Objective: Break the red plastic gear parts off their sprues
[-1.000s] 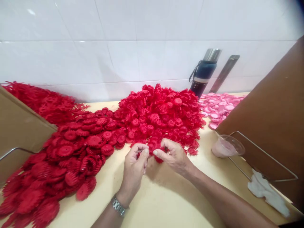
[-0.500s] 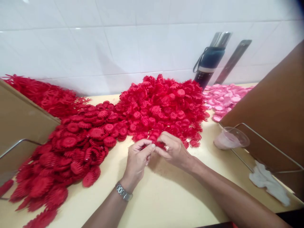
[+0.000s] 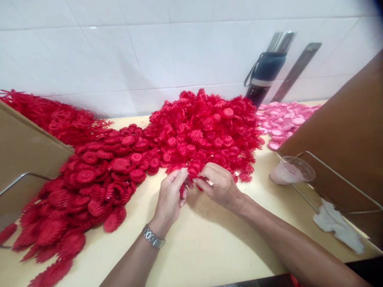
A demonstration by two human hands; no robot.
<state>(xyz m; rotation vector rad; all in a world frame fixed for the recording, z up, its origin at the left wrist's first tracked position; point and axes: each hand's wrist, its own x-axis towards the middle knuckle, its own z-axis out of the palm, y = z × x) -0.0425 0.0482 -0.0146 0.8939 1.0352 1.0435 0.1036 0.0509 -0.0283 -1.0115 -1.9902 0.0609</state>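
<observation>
Holding a small red piece (image 3: 182, 190), mostly hidden, in curled fingers just in front of the tall heap of red fringed discs (image 3: 206, 127), the left hand (image 3: 170, 195) might lose it among lookalikes if its grip slackens, while the nearly pinched right hand's (image 3: 220, 184) hold is unclear.

The left hand (image 3: 171, 193) and right hand (image 3: 220, 185), close together half a second ago, have drawn slightly apart.
</observation>
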